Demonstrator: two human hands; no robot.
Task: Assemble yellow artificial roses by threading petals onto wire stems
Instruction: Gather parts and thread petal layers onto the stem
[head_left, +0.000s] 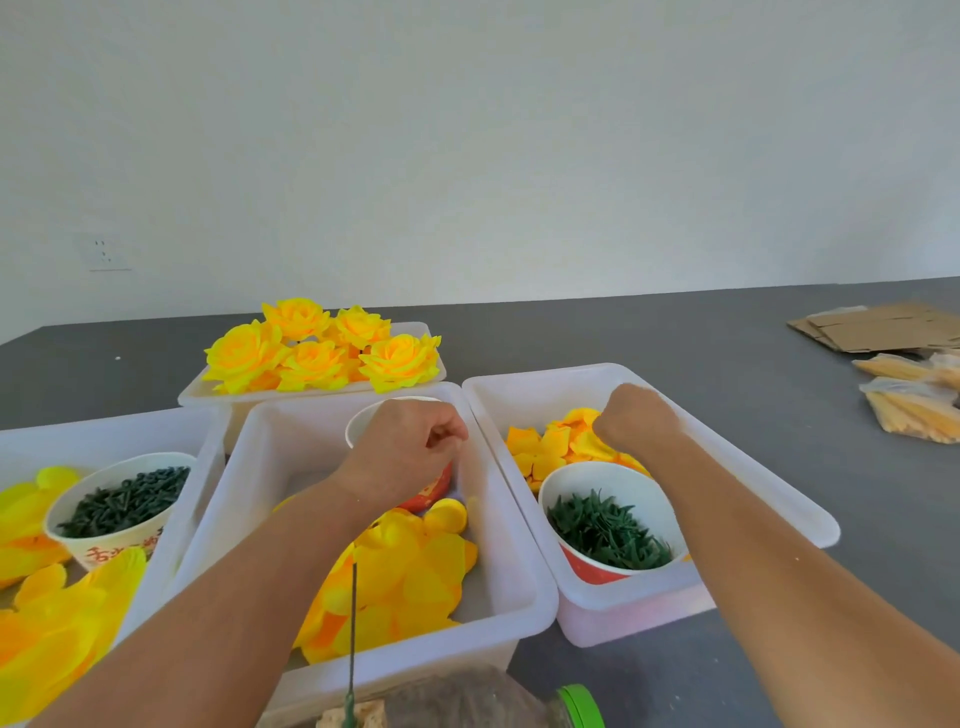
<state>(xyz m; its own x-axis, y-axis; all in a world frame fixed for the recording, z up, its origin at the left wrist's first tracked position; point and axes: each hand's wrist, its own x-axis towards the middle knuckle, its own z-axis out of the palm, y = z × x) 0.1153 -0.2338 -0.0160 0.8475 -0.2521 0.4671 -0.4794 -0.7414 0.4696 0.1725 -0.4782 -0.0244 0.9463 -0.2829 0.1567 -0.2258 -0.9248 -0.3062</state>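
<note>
Both hands are out over the white bins on the desk (675, 332). Left hand (402, 449) is curled up over the cup (363, 421) in the middle bin (519, 587); fingertips pinched together, can't tell what's in them. Right hand (636, 418) is fisted down in the loose petals (550, 444) in the right bin (753, 483). A green wire stem (353, 639) stands upright near the front. Finished roses (322, 345) sit in the back tray (415, 332).

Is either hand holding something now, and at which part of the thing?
It cannot be told. The left hand is curled over the cup, the right hand over loose petals; the fingertips are hidden.
</note>
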